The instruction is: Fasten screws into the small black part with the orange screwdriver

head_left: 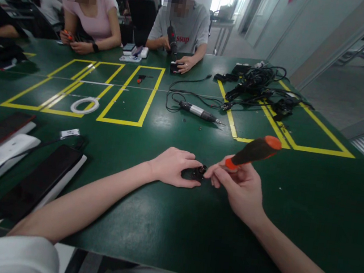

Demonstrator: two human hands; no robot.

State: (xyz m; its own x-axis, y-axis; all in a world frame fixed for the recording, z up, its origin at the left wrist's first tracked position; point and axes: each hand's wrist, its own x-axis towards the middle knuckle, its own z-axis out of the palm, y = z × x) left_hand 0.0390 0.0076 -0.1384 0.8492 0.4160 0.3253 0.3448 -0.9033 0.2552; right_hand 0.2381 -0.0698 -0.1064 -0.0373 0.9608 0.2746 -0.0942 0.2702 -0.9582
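Note:
My left hand (177,167) lies on the green table with its thumb and fingers closed around a small black part (199,173). That part has a round raised piece on top; its exact kind is too small to tell. In my right hand (241,185) is a screwdriver (252,152) with a black and orange handle, tilted so the handle's end points up and right. The fingers of my right hand come close to the part's right side. The screwdriver's tip is hidden behind the fingers.
An electric screwdriver (199,112) with a cord lies beyond my hands. Tangled black cables (257,86) are heaped at the back right. Phones and power banks (44,176) sit at my left, a white tape ring (84,105) behind them. Two people work across the table (154,137).

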